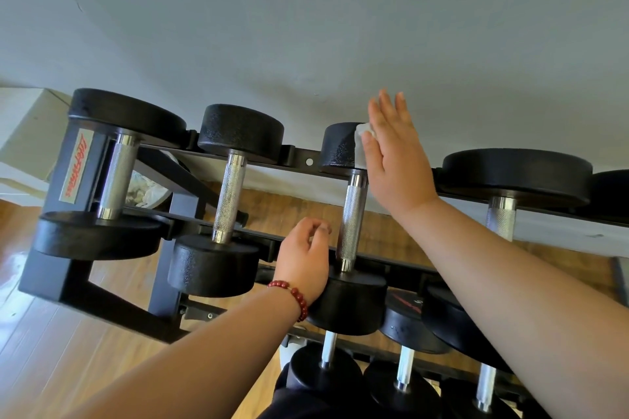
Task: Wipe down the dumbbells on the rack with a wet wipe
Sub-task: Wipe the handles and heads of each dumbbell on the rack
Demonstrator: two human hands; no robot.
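"Up at the centre of the frame, on the top rail, is that where the wiping is?"

"Yes. The right hand (pixel 391 160) lies flat against the far head (pixel 340 146) of the third dumbbell (pixel 354 218) from the left, and the wet wipe (pixel 362 138) is pressed between palm and black head. Only a white corner of it shows at the hand's left edge."

"And its fingers (pixel 388 109)?"

"Straight and close together, pointing up toward the grey wall (pixel 306 27). They curl round nothing; the palm pins the wipe."

"What about the other hand?"

"The left hand (pixel 303 258), with a red bead bracelet (pixel 292 296) at the wrist, rests its heel on the near head (pixel 350 303) of that same dumbbell, just left of the knurled handle. Its fingers are loosely curled and hold nothing."

"How does the rest of the rack (pixel 54 269) look?"

"Black frame, with a red-lettered label on the left post. Two more dumbbells (pixel 231 180) sit to the left on the top rail, and a larger one (pixel 510 177) to the right. A lower row (pixel 405 381) shows at the bottom of the frame, over a wooden floor (pixel 51 350)."
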